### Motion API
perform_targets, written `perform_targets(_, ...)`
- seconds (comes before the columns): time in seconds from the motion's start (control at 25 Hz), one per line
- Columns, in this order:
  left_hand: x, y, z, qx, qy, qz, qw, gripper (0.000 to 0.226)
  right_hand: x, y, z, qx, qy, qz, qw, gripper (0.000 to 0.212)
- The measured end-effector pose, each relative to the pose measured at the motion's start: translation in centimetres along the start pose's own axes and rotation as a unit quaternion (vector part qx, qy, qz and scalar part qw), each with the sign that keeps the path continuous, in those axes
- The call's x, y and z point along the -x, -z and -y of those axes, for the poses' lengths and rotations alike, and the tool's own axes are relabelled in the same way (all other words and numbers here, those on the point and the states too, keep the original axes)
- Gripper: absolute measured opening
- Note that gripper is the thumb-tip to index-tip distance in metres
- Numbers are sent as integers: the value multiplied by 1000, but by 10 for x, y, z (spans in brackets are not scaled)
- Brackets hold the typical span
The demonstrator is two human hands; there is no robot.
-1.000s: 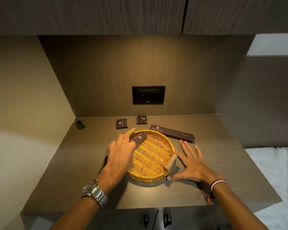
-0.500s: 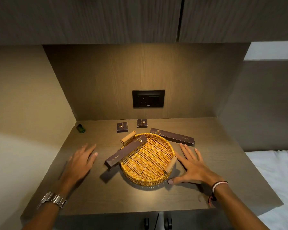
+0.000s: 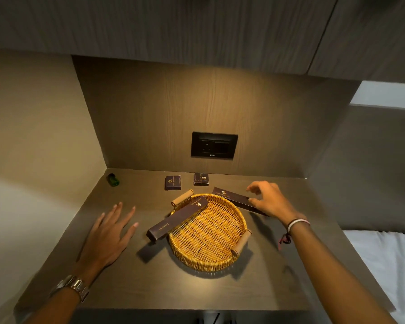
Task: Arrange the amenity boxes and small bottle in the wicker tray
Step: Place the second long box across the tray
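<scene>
Wicker tray (image 3: 208, 232) mid-bench (image 3: 278, 284). Box marked "Dental Kit" (image 3: 177, 219) tilted over tray's left rim. Right hand (image 3: 270, 199), fingers curled, pinching 2nd long box (image 3: 235, 199) behind tray; print unreadable. Left hand (image 3: 110, 232) left of tray, fingers spread. Green bottle (image 3: 113, 179), two small boxes (image 3: 172, 182) beyond tray.

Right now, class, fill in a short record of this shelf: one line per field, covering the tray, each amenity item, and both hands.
wicker tray: centre of the shelf, two wooden handles
Dental Kit box: propped across the tray's left rim, one end inside, one end hanging out
second long box: behind the tray's right side, outside it
two small boxes: at the back, outside the tray
green bottle: back left corner, on its side
left hand: open, holding nothing
right hand: fingers closing on the second long box
</scene>
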State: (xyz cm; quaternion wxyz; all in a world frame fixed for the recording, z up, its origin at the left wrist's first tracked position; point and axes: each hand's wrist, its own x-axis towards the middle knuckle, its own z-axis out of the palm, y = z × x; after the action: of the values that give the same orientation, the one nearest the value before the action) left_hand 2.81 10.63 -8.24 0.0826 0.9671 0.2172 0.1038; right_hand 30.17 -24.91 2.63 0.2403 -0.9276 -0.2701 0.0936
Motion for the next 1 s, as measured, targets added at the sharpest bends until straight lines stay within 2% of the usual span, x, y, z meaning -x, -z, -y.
perform_targets(0.16, -1, -1, 2, 7, 3, 0, 1000, 68, -16, -9, 9, 112, -7, 83, 990, 48)
perform_targets(0.32, -3, -3, 4, 4, 7, 4, 1000, 68, -14, -6, 11, 170, -25, 28, 985, 40)
perform_targets(0.44, -4, -2, 3, -5, 10, 2, 1000, 68, -10, 17, 12, 114, -49, -30, 992, 42)
perform_targets(0.6, -4, -3, 4, -2, 8, 0, 1000, 68, -15, 48, 17, -45, -85, -54, 994, 50)
perform_targets(0.68, -5, -3, 4, -2, 9, 2, 1000, 68, -15, 54, 21, -109, -102, -31, 988, 65)
perform_targets(0.8, -5, -1, 2, 4, 12, 4, 1000, 69, -9, 51, 27, -119, -120, 31, 985, 113)
perform_targets(0.84, -5, 0, 1, 9, 11, 4, 1000, 69, -6, 49, 32, -145, -118, 56, 981, 122)
perform_targets(0.92, -2, 2, -1, 15, 6, 0, 1000, 68, 1, 40, 46, -234, -102, 114, 960, 126)
perform_targets(1.0, -1, 3, -2, 18, 6, -2, 1000, 67, 6, 29, 62, -257, -84, 170, 948, 118)
